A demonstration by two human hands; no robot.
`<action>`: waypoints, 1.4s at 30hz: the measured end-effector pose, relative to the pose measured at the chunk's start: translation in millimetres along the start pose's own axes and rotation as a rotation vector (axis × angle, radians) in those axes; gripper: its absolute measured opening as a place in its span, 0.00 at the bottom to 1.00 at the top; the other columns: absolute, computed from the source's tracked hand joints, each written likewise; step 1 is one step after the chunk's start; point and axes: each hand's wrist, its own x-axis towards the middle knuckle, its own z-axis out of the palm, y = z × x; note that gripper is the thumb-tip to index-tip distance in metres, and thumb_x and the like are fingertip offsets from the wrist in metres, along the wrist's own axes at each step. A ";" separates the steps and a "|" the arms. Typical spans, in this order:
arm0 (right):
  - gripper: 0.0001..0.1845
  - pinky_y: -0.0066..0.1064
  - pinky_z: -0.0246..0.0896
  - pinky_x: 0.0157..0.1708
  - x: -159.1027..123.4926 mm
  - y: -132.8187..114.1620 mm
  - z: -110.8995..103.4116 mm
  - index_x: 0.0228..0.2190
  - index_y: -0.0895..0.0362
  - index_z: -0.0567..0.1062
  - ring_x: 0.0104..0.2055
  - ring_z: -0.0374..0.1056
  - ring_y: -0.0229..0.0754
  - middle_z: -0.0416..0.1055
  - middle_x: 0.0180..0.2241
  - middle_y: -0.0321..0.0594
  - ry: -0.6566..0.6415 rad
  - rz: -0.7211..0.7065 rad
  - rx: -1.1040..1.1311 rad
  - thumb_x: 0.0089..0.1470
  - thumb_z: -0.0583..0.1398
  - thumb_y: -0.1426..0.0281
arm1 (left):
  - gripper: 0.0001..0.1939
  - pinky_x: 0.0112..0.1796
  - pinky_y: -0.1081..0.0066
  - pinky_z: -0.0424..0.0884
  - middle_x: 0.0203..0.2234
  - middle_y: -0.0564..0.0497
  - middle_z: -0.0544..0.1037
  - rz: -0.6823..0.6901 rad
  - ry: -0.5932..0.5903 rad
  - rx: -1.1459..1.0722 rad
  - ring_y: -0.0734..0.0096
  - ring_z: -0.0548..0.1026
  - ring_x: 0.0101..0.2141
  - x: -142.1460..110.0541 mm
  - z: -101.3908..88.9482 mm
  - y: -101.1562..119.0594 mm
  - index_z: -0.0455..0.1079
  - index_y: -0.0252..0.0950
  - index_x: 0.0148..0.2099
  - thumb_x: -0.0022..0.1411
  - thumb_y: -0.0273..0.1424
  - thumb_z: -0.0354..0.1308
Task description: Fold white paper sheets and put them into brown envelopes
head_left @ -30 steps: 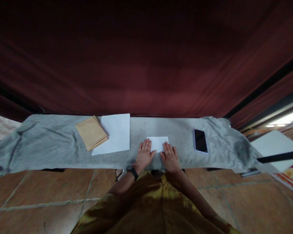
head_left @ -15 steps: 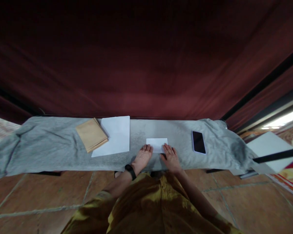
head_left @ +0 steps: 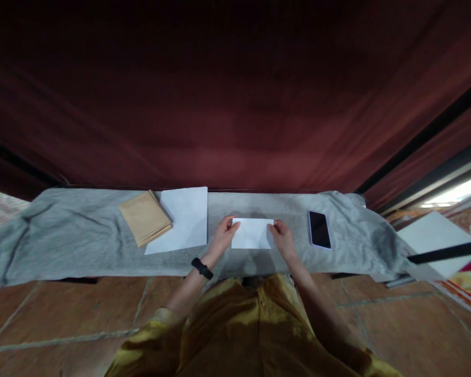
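A folded white sheet of paper (head_left: 253, 234) is held between my two hands above the grey cloth. My left hand (head_left: 223, 234) pinches its left edge, thumb on top and fingers behind. At the opposite edge my right hand (head_left: 283, 238) grips the paper the same way. Left of my hands lie larger white sheets (head_left: 190, 217), partly covered by a stack of brown paper envelopes (head_left: 146, 217). Over on the right is a phone (head_left: 319, 229) with a dark screen, lying flat.
The grey cloth (head_left: 82, 235) covers a long, narrow surface and is wrinkled at both ends. Behind it rises a dark red fabric wall (head_left: 235, 131). A white board (head_left: 434, 241) and a black bar (head_left: 447, 251) stand at the right, above tiled floor (head_left: 400, 324).
My hands have gone from pressing flat on the folded paper to gripping its two side edges. The paper is now lifted and looks larger. The phone and envelopes stay put.
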 end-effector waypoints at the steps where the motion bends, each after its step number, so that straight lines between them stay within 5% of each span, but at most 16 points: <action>1: 0.21 0.28 0.64 0.31 0.9 0.4 3.2 0.35 0.55 0.75 0.31 0.71 0.41 0.77 0.29 0.38 0.009 0.010 -0.031 0.63 0.53 0.52 | 0.20 0.27 0.74 0.65 0.23 0.58 0.73 -0.046 -0.002 -0.009 0.71 0.71 0.26 -2.0 2.9 -9.0 0.70 0.35 0.54 0.60 0.35 0.61; 7: 0.14 0.32 0.62 0.38 -2.8 12.4 20.4 0.41 0.57 0.76 0.38 0.74 0.46 0.78 0.35 0.47 0.036 0.065 -0.246 0.65 0.53 0.63 | 0.37 0.34 0.70 0.72 0.27 0.57 0.74 -0.065 0.020 0.167 0.71 0.73 0.27 -20.1 19.3 -46.5 0.60 0.37 0.68 0.55 0.20 0.58; 13: 0.14 0.38 0.61 0.50 -2.7 21.9 21.5 0.48 0.60 0.73 0.46 0.72 0.50 0.78 0.43 0.51 0.023 -0.113 -0.673 0.66 0.53 0.69 | 0.33 0.44 0.65 0.76 0.41 0.48 0.77 0.046 0.117 0.387 0.67 0.77 0.36 -11.7 27.1 -42.9 0.64 0.37 0.66 0.58 0.18 0.54; 19: 0.20 0.44 0.59 0.53 -11.2 19.2 25.1 0.54 0.61 0.72 0.52 0.69 0.54 0.75 0.49 0.55 0.019 -0.171 -0.719 0.68 0.50 0.67 | 0.27 0.54 0.61 0.73 0.55 0.43 0.72 0.211 0.119 0.688 0.61 0.75 0.51 -23.3 32.9 -39.3 0.67 0.38 0.63 0.64 0.19 0.49; 24: 0.25 0.43 0.52 0.64 -35.6 14.0 45.1 0.63 0.61 0.65 0.66 0.58 0.48 0.64 0.64 0.51 -0.175 -0.419 -0.619 0.70 0.46 0.66 | 0.22 0.60 0.52 0.66 0.62 0.40 0.69 0.332 0.074 0.993 0.53 0.67 0.62 -38.7 45.2 -35.4 0.66 0.36 0.64 0.70 0.26 0.46; 27: 0.27 0.46 0.45 0.67 -46.0 13.5 52.4 0.66 0.61 0.62 0.70 0.51 0.50 0.59 0.68 0.50 -0.238 -0.441 -0.704 0.70 0.46 0.68 | 0.24 0.65 0.54 0.59 0.67 0.40 0.64 0.400 -0.033 1.049 0.58 0.60 0.67 -43.6 52.0 -39.2 0.62 0.32 0.67 0.73 0.28 0.42; 36: 0.31 0.51 0.43 0.67 -57.7 25.9 45.3 0.68 0.62 0.57 0.70 0.52 0.54 0.55 0.69 0.54 -0.110 -0.374 -0.790 0.70 0.47 0.63 | 0.33 0.68 0.53 0.52 0.71 0.36 0.54 0.305 -0.026 1.156 0.56 0.50 0.71 -45.9 46.7 -47.3 0.50 0.23 0.72 0.73 0.38 0.43; 42: 0.31 0.49 0.41 0.68 -63.0 27.2 38.9 0.69 0.63 0.55 0.70 0.53 0.54 0.56 0.69 0.54 -0.110 -0.334 -0.793 0.69 0.46 0.65 | 0.30 0.69 0.51 0.47 0.71 0.37 0.54 0.307 -0.049 1.164 0.56 0.49 0.71 -41.2 69.1 -43.7 0.51 0.25 0.72 0.74 0.34 0.41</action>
